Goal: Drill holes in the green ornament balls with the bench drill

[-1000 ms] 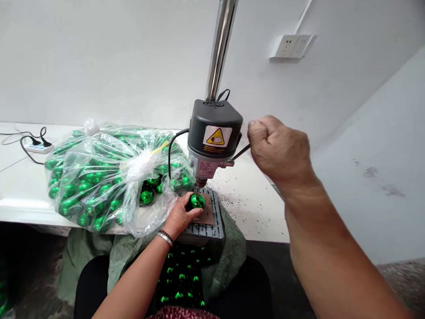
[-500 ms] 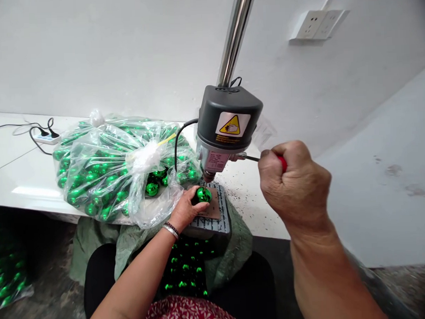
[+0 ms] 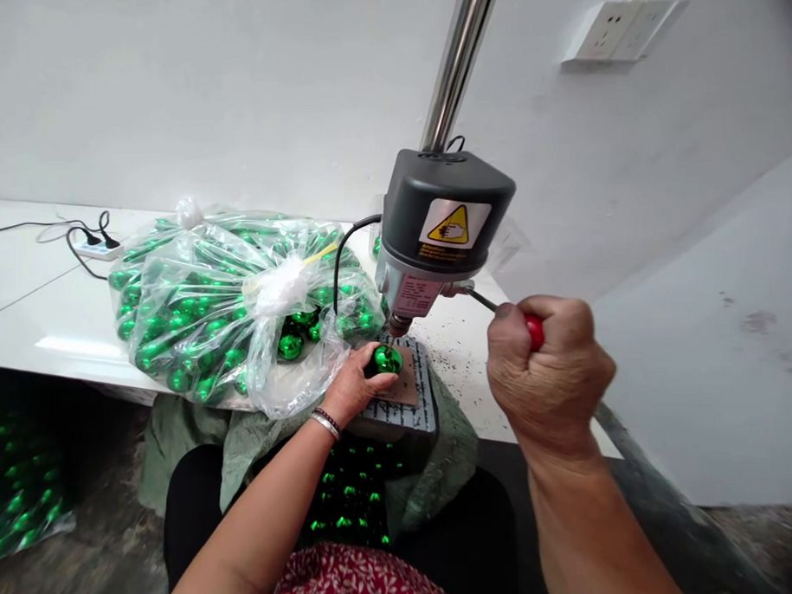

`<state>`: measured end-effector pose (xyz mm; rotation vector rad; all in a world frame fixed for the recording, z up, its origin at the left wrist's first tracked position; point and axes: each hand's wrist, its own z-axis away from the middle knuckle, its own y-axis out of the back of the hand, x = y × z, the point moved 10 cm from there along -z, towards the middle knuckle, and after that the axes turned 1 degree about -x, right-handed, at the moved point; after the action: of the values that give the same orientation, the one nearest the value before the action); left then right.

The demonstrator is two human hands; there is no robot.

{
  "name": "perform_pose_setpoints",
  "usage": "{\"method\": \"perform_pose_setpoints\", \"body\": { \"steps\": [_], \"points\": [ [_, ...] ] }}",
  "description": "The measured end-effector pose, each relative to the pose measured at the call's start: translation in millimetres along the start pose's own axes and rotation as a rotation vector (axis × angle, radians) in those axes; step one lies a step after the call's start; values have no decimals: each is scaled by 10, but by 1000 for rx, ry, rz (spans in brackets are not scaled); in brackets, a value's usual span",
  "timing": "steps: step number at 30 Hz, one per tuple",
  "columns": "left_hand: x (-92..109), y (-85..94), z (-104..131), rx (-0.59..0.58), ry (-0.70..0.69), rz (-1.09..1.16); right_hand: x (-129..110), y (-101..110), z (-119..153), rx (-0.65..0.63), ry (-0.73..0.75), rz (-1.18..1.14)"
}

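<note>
Noting two hands at work at one drill press [image 3: 446, 213]; clock bearings are taken from the one green ball [image 3: 389, 360] in hand. The left hand [image 3: 355, 387], at 8 o'clock, has its grip narrowed around that ball, thumb along the near side. The ball sits over one piece of cardboard [image 3: 409, 385] on the press's single base plate [image 3: 428, 408], directly below the chuck [image 3: 399, 325]. Contact between bit and ball cannot be determined. The right hand [image 3: 549, 370], at 3 o'clock, holds one red knob [image 3: 535, 333] in a closed fist, at the end of one lever [image 3: 483, 299]. Two bracelets [image 3: 327, 422] are worn on the left wrist. On the desk [image 3: 21, 340], between 9 and 10 o'clock, lies clear plastic bagging [image 3: 282, 288] containing dozens of further balls [image 3: 178, 380], too overlapped for an exact count; one yellow strip [image 3: 321, 254] shows there. At 10 o'clock, one power strip [image 3: 100, 249] carries two black plugs. Dark shavings [image 3: 460, 357] are scattered at 3 o'clock, too many to count. One double wall socket [image 3: 624, 31] is fixed between 1 and 2 o'clock.
</note>
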<state>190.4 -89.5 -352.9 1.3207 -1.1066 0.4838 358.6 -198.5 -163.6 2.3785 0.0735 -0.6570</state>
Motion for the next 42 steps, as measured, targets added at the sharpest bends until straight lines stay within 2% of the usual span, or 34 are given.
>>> {"method": "perform_pose_setpoints", "body": {
  "steps": [6, 16, 18, 22, 25, 27, 32, 34, 37, 40, 42],
  "points": [
    [23, 7, -2, 2, -7, 34, 39, -34, 97, 65, 44, 4],
    [11, 4, -6, 4, -19, 32, 186, -161, 305, 132, 32, -61],
    [6, -2, -13, 8, -23, 32, 136, -90, 200, 152, 5, -80],
    [28, 15, 6, 41, -37, 59, -118, 86, -269, 134, -12, -113],
    [70, 122, 138, 89, -41, 74, -239, 93, -553, 58, -37, -111],
    [117, 200, 300, 62, -53, 66, -259, 73, -619, 37, -41, -106],
    [204, 288, 818, -231, -70, -6, -202, 42, -591, 85, -37, -111],
    [197, 412, 948, -256, -27, -72, -197, 55, -584, 124, -19, -120],
    [199, 735, 938, -163, 51, -170, -219, 76, -586, 160, 9, -100],
    [238, 1150, 672, 29, 45, -348, -234, 85, -580, 159, 5, -88],
    [166, 1360, 403, 129, 67, -541, -251, 94, -566, 155, 3, -84]
  ]
}}
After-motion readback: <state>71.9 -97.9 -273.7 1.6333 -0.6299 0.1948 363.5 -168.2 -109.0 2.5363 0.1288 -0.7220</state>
